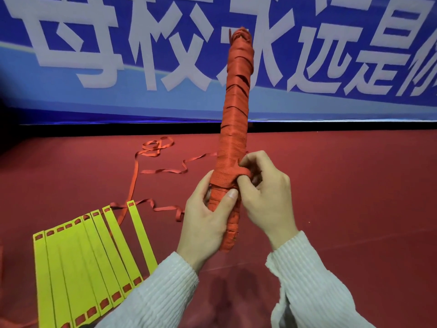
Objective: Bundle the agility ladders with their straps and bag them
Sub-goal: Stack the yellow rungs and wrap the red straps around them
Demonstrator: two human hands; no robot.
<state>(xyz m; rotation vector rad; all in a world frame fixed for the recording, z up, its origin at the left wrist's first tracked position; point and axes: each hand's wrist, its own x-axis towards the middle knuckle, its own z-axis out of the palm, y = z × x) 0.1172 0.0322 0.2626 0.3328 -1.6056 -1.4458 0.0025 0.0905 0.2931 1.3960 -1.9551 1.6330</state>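
bundle point(236, 110) stands near upright, long axis leaning away from both hands, held off the floor. left hand point(208, 223) wraps its lower end; right hand point(262, 190) pinches the strap point(243, 172) w/ fingers curled, just above the left grip. loose ladder point(94, 261) lies on the floor point(354, 185) left of both hands.

The only legible text stands on the blue banner point(71, 100) across the back of the scene, printed in large white Chinese characters.

- Characters readable from left to right: 母, 校, 永, 远, 是.
- A further character at the right edge is cut off by the frame; only its left part shows, and it cannot be identified with certainty.
- A second row of white characters above is cropped by the top edge and is not readable.
- The wrapped red bundle point(236, 102) stands in front of 永 and covers part of it.

No other text, label, brand or number is legible.
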